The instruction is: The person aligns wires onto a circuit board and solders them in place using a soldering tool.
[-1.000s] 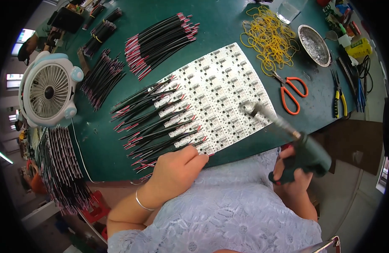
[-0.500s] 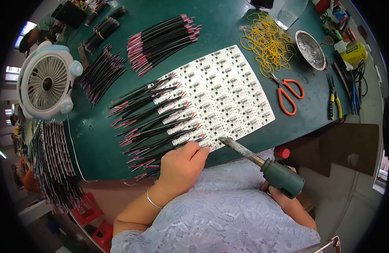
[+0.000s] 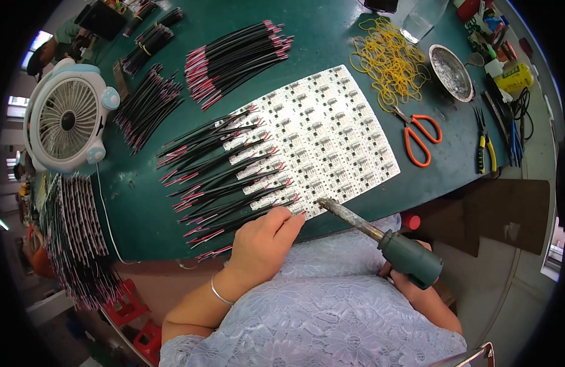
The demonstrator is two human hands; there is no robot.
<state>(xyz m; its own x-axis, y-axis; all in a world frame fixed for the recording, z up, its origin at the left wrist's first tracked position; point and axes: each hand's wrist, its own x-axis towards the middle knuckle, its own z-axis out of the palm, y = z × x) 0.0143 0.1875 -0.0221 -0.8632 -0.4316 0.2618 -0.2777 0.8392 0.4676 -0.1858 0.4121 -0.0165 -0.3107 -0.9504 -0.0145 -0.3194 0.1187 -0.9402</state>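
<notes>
A white circuit board panel [image 3: 322, 131] lies on the green table, with small components in repeated rows. Black wires with red ends [image 3: 224, 168] lie side by side along its left part. At the panel's near corner, my left hand [image 3: 262, 243] is closed in a pinch on a wire [image 3: 212, 252], whose red tip shows by the fingertips. My right hand [image 3: 411, 284], partly hidden behind the handle, is wrapped round a green-bodied soldering iron [image 3: 411, 260]. The iron's dark tip rests at or just over the panel's near edge, a little right of my left fingertips.
Yellow rubber bands [image 3: 389, 61], a metal bowl [image 3: 450, 72], orange-handled scissors [image 3: 420, 137] and yellow-black pliers [image 3: 485, 144] lie to the right. Wire bundles [image 3: 236, 58] sit at the far left, near a white fan [image 3: 68, 119]. More wired strips [image 3: 74, 232] hang at the left edge.
Hardly anything differs. My left hand and forearm have shifted very slightly, while the soldering iron stays in nearly the same place over the panel's edge.
</notes>
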